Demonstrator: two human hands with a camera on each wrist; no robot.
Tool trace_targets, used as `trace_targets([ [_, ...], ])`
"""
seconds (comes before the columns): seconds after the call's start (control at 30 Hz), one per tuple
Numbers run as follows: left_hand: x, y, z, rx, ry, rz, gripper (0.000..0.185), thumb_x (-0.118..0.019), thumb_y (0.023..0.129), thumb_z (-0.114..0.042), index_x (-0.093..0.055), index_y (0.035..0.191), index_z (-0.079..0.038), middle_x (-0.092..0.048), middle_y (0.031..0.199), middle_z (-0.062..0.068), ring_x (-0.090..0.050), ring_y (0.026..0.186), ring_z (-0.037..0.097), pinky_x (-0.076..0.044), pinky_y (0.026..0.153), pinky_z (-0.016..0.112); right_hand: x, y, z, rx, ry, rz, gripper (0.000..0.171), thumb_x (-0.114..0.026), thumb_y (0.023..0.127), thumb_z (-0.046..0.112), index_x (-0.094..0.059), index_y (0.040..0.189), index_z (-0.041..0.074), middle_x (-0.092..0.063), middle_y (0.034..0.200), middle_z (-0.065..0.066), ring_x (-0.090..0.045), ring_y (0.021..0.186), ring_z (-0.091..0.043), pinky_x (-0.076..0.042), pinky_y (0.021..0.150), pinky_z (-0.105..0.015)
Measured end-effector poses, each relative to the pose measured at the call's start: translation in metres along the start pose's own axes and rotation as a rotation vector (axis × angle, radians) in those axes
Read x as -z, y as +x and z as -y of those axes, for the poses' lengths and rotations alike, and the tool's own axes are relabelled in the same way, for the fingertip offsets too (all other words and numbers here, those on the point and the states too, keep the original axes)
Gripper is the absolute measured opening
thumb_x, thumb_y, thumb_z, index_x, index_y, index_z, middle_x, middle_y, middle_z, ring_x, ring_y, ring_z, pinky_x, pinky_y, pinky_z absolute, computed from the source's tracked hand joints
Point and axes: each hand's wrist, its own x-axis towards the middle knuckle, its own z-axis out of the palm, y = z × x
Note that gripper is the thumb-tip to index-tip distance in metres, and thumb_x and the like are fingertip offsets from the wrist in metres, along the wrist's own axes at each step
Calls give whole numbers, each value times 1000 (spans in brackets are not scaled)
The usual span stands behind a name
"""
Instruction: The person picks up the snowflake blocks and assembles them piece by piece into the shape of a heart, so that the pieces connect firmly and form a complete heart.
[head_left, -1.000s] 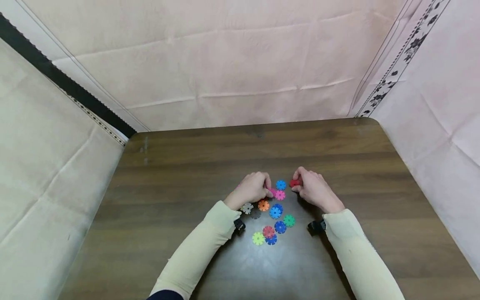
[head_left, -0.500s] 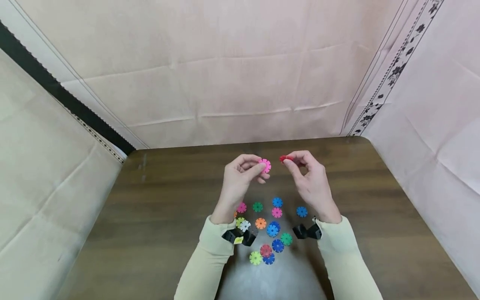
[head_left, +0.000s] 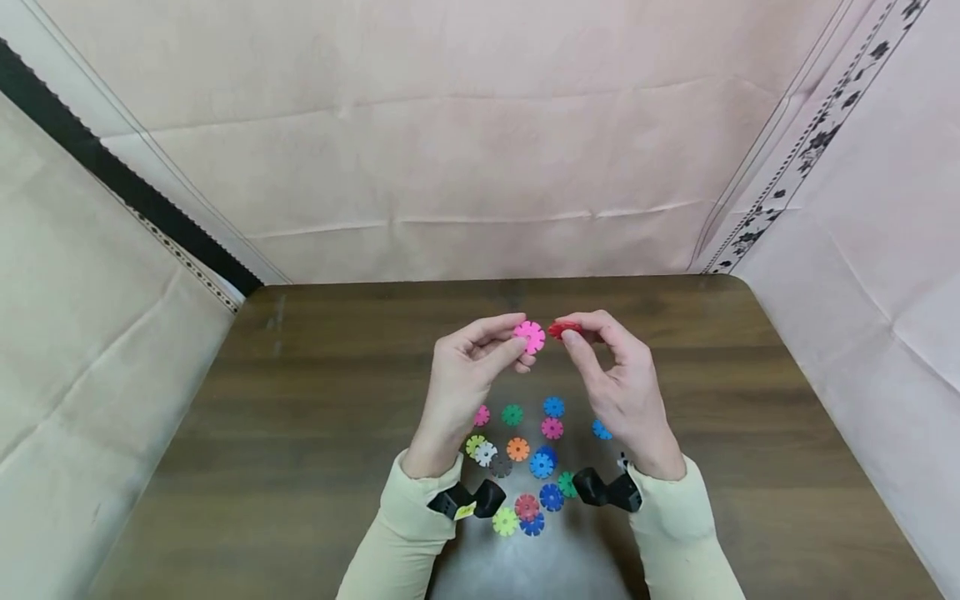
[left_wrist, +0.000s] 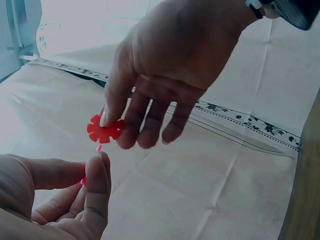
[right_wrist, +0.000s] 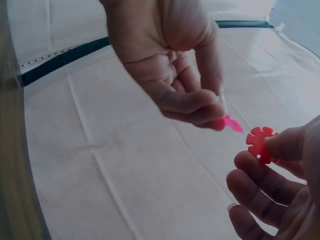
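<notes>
"Pale cloth (head_left: 480, 150) rises behind the wood-grained table (head_left: 337, 392), where loose notched discs (head_left: 517, 449) lie. What is held above them, taking the left side first?"

"The left hand (head_left: 459, 379) pinches a pink disc (head_left: 530, 337) between thumb and fingers, well up off the table. It looks like thin, stiff plastic and is probably very light."

"Which way does it point?"

"Being round, it has no true long axis. Its flat face is turned toward the head camera, while the right wrist view catches it nearly edge-on."

"And next to it, on the right?"

"A red disc (head_left: 562, 330), just beside the pink one, with what seems a narrow gap between them. The right hand (head_left: 622, 379) pinches it with thumb and forefinger. From the head it shows as a slim strip, its longer line running left to right; the left wrist view shows its round face."

"Where is such a piece best held?"

"Probably by the outer part of its rim, leaving the opposite notches bare. The smooth faces may slip a little, and the thin teeth could bend if forced, so a light, firm pinch should suit."
</notes>
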Motion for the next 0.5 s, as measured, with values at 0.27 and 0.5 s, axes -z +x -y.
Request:
trace_targets([
  [0.27, -3, -9, -13, 2, 55, -23, 24, -70, 90, -8, -69, 113, -1, -69, 90, 17, -65, 68, 22, -58, 65, 30, 2, -2, 12, -15, -10, 67, 25, -63, 92, 0, -66, 113, 14, -66, 106, 6, -61, 96, -19, -52, 84, -26],
  [0.5, -4, -9, -14, 13, 73, -30, 24, -69, 90, -6, -69, 112, 3, -68, 85, 16, -63, 64, 23, -57, 60, 26, -4, -2, 13, 14, -26, 114, 26, -63, 90, -7, -66, 111, 9, -64, 103, 5, -62, 94, -19, -52, 84, -25],
])
